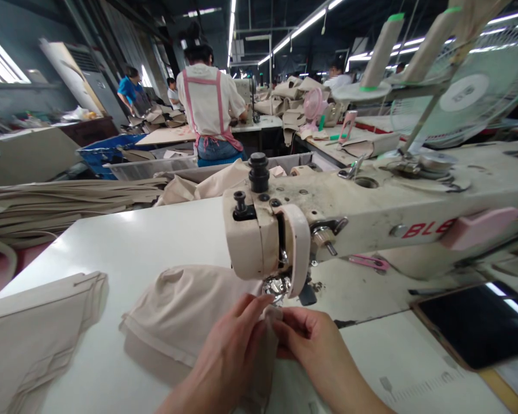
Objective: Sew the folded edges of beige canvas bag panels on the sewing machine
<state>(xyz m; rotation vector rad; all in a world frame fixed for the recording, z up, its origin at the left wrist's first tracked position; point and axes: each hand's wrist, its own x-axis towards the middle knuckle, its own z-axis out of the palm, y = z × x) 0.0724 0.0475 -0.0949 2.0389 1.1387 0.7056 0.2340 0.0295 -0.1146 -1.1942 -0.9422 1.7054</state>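
Note:
A beige fabric piece (198, 299) lies bunched on the white sewing table, its edge running up to the presser foot (278, 286) of the sewing machine (259, 241). My left hand (237, 339) is closed on the fabric just in front of the foot, its fingertips close to the metal. Right beside it, my right hand (308, 336) pinches the same fabric's edge between thumb and fingers. Part of the cloth hangs down between both hands. The needle and the exact stitching spot are hidden behind the machine head and my fingers.
Stacked beige panels (43, 339) lie at the left of the table (142, 241). On the right are a dark-screened phone (479, 325) and pink thread snips (369, 263). Thread cones (382, 54) stand above the machine. A person in a pink apron (209, 103) sits ahead.

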